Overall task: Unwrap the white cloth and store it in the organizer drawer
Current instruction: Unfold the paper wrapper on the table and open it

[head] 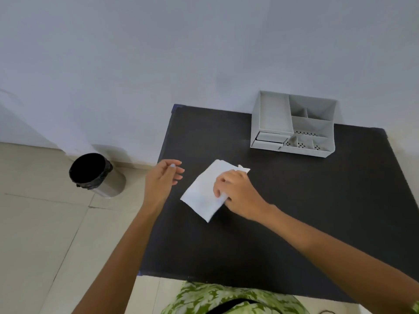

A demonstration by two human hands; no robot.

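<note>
1. One black table [294, 223] stands against the wall, with one grey desk organizer [292, 125] at its far right corner. The organizer has several open top compartments and two small drawers [269, 140] stacked low on its left front; both look shut or nearly so.
2. One lined waste bin [95, 175] stands on the floor, left of the table and well apart from the work.
3. One white cloth [204, 193] lies flat as a folded rectangle, mid-table. Its long axis runs from near-left to far-right, roughly towards the organizer, which is well apart beyond it.
4. The right hand [235, 193] rests on the cloth's right edge, fingers curled onto it, apparently pinching a layer. It is the nearer hand.
5. The left hand [163, 177] hovers just left of the cloth, fingers loosely spread, apart from it; something small and pale shows at the fingertips, too small to identify.
</note>
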